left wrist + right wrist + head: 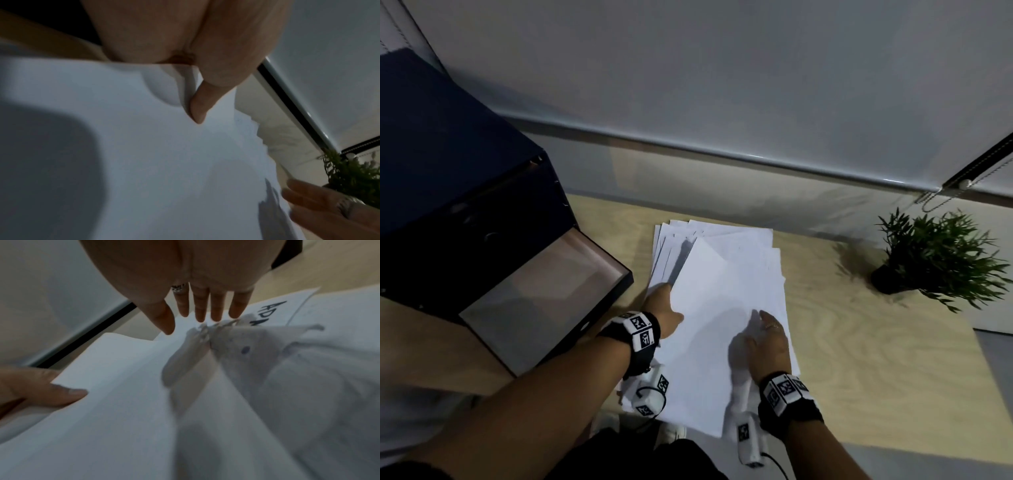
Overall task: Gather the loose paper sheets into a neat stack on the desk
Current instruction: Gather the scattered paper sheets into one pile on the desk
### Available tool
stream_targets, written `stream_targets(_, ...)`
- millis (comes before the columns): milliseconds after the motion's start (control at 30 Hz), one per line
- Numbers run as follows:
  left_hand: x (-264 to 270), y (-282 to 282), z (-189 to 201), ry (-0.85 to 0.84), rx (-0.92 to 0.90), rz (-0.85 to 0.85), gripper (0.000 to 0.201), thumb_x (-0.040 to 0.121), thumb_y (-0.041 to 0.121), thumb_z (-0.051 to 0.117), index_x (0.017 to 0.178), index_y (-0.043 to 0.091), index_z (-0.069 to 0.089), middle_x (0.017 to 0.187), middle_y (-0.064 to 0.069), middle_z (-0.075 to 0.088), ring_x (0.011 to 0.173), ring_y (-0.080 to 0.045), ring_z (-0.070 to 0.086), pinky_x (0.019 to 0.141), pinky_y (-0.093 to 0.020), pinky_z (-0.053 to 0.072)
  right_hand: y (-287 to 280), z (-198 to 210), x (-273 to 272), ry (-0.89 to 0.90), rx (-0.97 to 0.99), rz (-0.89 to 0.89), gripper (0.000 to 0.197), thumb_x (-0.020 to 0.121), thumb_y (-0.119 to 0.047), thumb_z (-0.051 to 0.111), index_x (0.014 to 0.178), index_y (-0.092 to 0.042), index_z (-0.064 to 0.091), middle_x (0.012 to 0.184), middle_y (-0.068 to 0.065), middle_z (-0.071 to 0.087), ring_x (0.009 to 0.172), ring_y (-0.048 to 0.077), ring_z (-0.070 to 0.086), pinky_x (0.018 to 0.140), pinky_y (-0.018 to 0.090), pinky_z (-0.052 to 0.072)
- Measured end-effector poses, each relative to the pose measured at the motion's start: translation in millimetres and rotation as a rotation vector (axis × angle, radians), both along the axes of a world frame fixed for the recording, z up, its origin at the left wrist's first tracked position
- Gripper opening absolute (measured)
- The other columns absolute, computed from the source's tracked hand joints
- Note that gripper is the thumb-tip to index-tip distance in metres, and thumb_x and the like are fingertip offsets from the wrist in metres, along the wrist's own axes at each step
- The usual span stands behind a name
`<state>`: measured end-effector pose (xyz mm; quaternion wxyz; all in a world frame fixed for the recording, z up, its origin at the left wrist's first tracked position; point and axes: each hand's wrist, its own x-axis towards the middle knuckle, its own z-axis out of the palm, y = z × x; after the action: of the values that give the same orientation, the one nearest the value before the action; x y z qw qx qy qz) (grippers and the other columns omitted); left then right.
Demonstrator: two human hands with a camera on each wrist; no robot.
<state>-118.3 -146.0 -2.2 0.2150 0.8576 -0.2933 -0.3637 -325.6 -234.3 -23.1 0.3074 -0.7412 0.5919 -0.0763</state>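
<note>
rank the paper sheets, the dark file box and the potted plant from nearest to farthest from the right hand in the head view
1. paper sheets: directly under the right hand, touching.
2. potted plant: off to the right, near the desk's back edge.
3. dark file box: far left, beyond the left hand.

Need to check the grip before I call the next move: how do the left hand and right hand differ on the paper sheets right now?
The left hand pinches the left edge of the top sheet, thumb on top and fingers hidden beneath; the right hand lies flat with straight, spread fingers. The left hand sits at the pile's edge nearer the dark box; the right hand sits toward its right side. Both touch the paper sheets.
</note>
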Motion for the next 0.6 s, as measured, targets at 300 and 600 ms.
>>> stream_targets(300,89.2,42.9,31.8,-0.087,-0.269,0.287,0.043,0.073,0.003,0.073,0.113,0.011,0.059,0.108,-0.008,0.070,0.096,-0.023,0.067,0.088,-0.036,0.054,6.6,3.8,32.2,0.312,0.142,-0.202,0.087,0.071,-0.062,0.066,0.136,-0.009,0.041,0.134,0.013,0.043,0.124,0.035,0.039,0.098,0.046,0.040)
stream_targets(600,118.0,80.4,60.0,-0.078,-0.332,0.372,0.045,0.083,-0.002,0.067,0.124,0.012,0.055,0.106,0.002,0.059,0.093,-0.013,0.055,0.081,-0.022,0.038,14.0,-10.4,76.2,0.389,0.109,-0.257,0.107,0.054,-0.058,0.082,0.136,-0.008,0.032,0.131,0.014,0.039,0.122,0.034,0.038,0.094,0.047,0.043)
